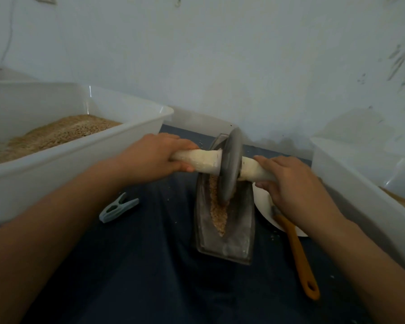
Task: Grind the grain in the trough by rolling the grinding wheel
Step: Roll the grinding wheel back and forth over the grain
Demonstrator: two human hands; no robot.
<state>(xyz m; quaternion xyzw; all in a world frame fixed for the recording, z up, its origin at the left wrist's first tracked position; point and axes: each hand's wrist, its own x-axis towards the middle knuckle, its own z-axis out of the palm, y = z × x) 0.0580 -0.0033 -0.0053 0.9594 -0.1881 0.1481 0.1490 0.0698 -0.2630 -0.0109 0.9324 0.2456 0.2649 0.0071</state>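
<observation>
A grey metal trough (241, 239) lies lengthwise on the dark cloth, with tan grain (218, 213) along its groove. The grey grinding wheel (229, 164) stands upright in the groove near the trough's middle, on a pale wooden axle (204, 160) that runs through its hub. My left hand (154, 157) grips the axle's left end, fingers wrapped round it. My right hand (288, 183) grips the right end the same way, and hides the axle's tip.
A white tub (84, 155) with grain stands at the left, another white tub (360, 183) at the right. A white plate (264, 206) and an orange-handled tool (299, 258) lie right of the trough. A pale green clip (118, 208) lies on the cloth at left.
</observation>
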